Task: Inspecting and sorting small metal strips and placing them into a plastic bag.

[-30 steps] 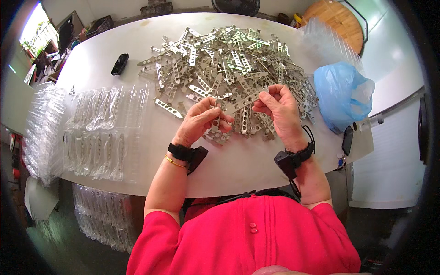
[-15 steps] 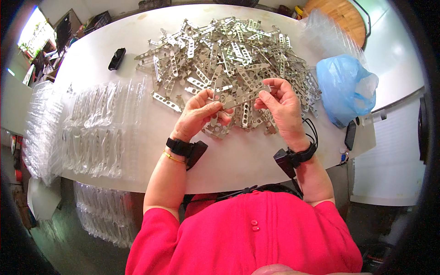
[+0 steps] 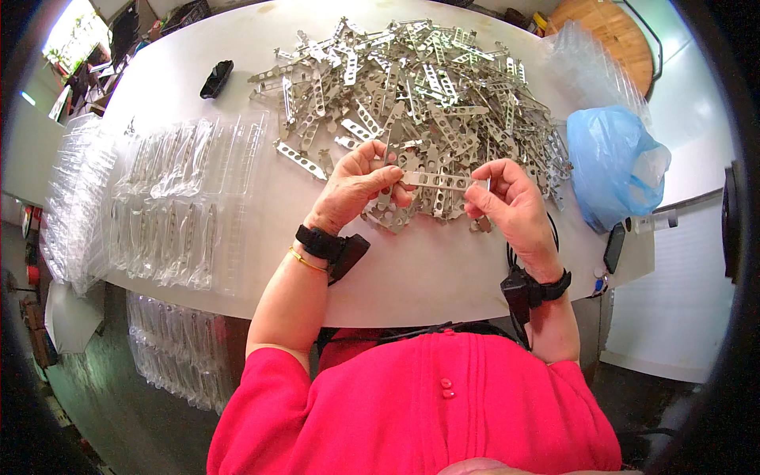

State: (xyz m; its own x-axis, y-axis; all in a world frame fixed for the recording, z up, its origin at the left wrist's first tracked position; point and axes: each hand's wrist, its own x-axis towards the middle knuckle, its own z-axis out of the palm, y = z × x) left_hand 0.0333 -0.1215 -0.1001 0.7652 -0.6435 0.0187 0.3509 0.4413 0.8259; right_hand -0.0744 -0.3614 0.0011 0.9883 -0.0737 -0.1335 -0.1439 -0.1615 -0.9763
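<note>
Between my two hands I hold a flat metal bracket (image 3: 438, 181) with a row of round holes, lying level across the front of the pile. My left hand (image 3: 358, 184) pinches its left end between thumb and fingers. The right end is gripped by my right hand (image 3: 511, 207), thumb and forefinger pressed together. Just beyond both hands spreads a large heap of similar metal brackets (image 3: 419, 83), tangled and overlapping. One loose bracket (image 3: 300, 159) rests at the heap's left edge, near my left hand.
Left on the white table (image 3: 317, 293) lies a clear plastic tray (image 3: 247, 174) with bagged brackets, beside stacked clear trays (image 3: 79, 202). A small black tray (image 3: 216, 79) sits farther back. To the right are a blue plastic bag (image 3: 613, 166), a phone (image 3: 613, 247) and more clear trays (image 3: 598, 67).
The bracket has swung from slanting upward at the right to nearly level. My right hand has moved right and down, and the whole view has shifted slightly.
</note>
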